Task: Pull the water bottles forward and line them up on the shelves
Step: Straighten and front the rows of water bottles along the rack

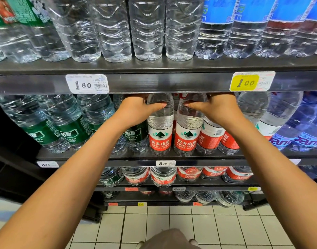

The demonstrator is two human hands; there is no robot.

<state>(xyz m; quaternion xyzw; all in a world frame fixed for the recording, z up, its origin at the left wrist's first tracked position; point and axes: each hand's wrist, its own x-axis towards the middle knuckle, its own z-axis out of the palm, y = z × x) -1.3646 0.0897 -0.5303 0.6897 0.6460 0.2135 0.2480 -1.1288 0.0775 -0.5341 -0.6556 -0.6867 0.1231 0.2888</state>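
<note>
Two upright red-label bottles stand side by side: left hand (136, 109) grips the left bottle (160, 123), right hand (217, 109) the right bottle (188, 126).

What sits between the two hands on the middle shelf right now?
In the head view, the shoulders of two red-label bottles stand side by side between the left hand and the right hand, one gripped by each.
</note>
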